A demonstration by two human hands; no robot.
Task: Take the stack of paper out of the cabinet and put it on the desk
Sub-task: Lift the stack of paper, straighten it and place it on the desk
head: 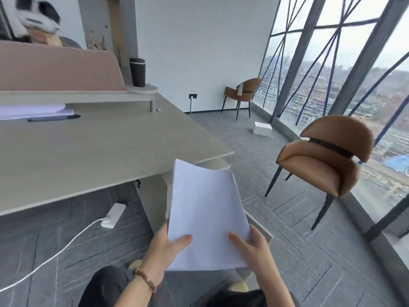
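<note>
A white stack of paper (203, 209) hangs in the air in front of me, below and just right of the desk's near corner. My left hand (164, 251) grips its lower left edge, thumb on top. At the lower right edge my right hand (254, 247) holds it the same way. The sheets curve slightly and their far end overlaps the corner of the light grey desk (99, 149), which stretches to the left. The cabinet is not in view.
On the desk lie more papers (33, 110) and a dark pen (53, 117) at the far left, beside a raised shelf with a black cup (137, 72). A brown chair (325, 156) stands to the right by the window. A power strip (113, 215) lies on the floor.
</note>
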